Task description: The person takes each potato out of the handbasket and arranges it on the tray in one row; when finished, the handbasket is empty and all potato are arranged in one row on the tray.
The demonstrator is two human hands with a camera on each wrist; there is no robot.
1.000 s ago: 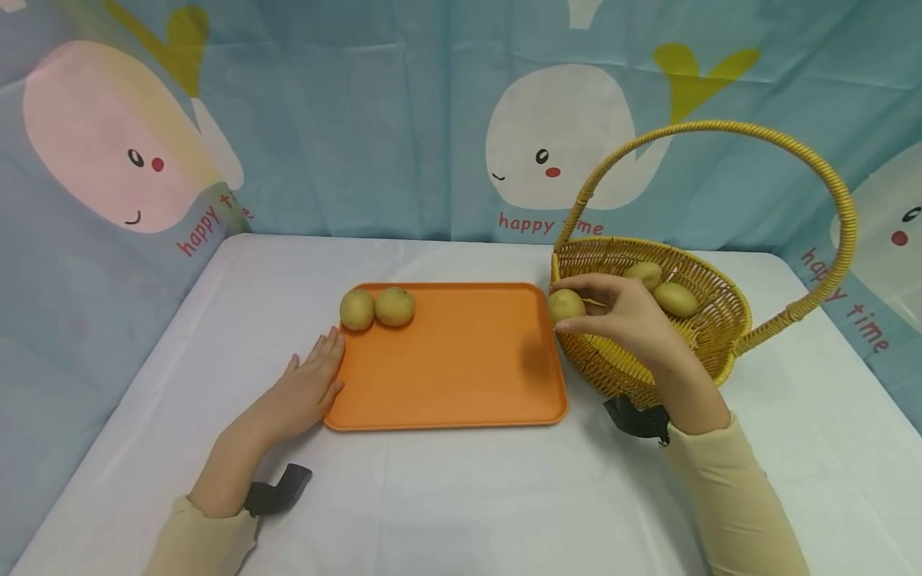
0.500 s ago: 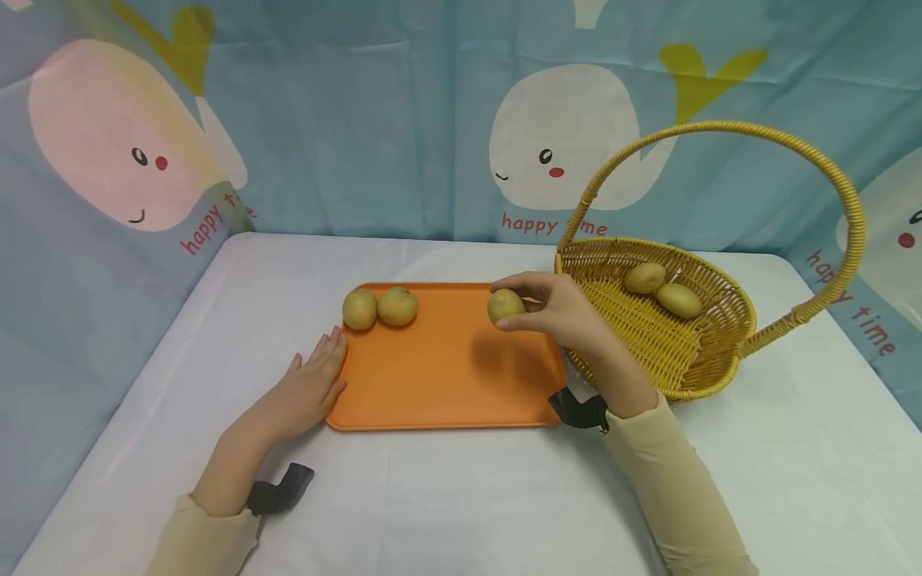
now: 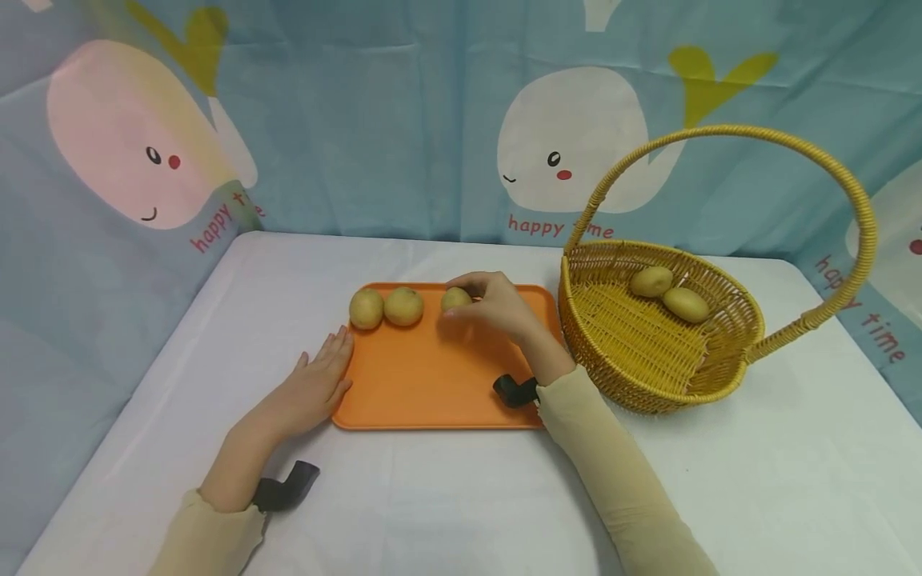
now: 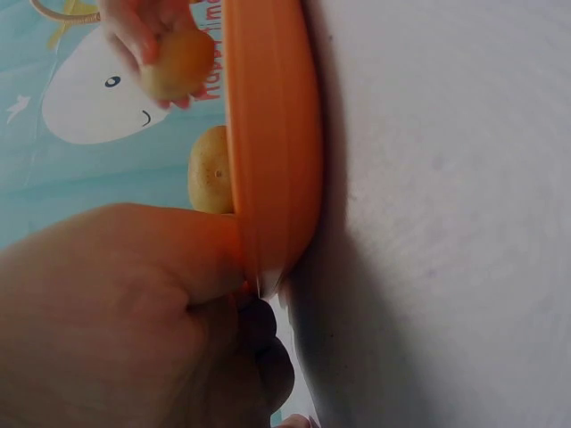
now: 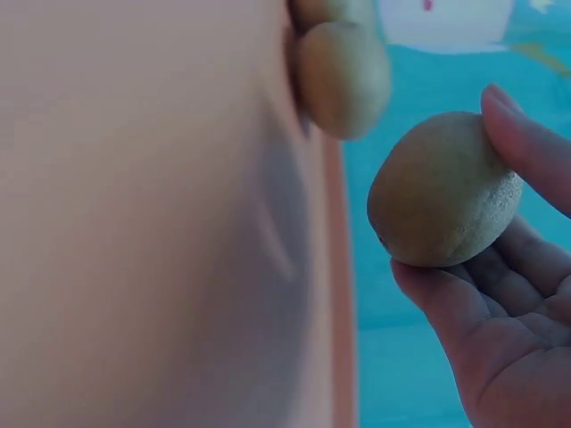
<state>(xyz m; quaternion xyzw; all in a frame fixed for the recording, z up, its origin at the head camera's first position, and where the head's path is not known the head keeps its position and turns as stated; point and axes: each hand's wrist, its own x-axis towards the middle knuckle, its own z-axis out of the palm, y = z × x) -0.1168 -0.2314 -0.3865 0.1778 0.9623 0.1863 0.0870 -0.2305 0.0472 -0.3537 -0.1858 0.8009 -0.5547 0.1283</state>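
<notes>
In the head view, an orange tray (image 3: 432,384) lies on the white table. My left hand (image 3: 306,396) touches its left edge, fingers straight; the left wrist view has the thumb right at the rim. My right hand (image 3: 497,308) pinches a round yellow-brown potato (image 5: 442,192) between thumb and fingertips, held above the tray's back part. Two more potatoes, a left one (image 3: 366,309) and a right one (image 3: 404,307), sit side by side in the tray's back left corner. The right wrist view shows the held potato over the tray, a gap from that pair.
To the right of the tray stands a yellow wicker basket (image 3: 634,392) with a tall arched handle (image 3: 763,132). Inside are two potatoes (image 3: 686,305) near its back. A blue curtain (image 3: 360,120) with cartoon whales hangs behind the table (image 3: 432,504).
My right hand has carried the potato left from the basket's edge to over the tray, close to the pair there. My left hand has stayed at the tray's edge.
</notes>
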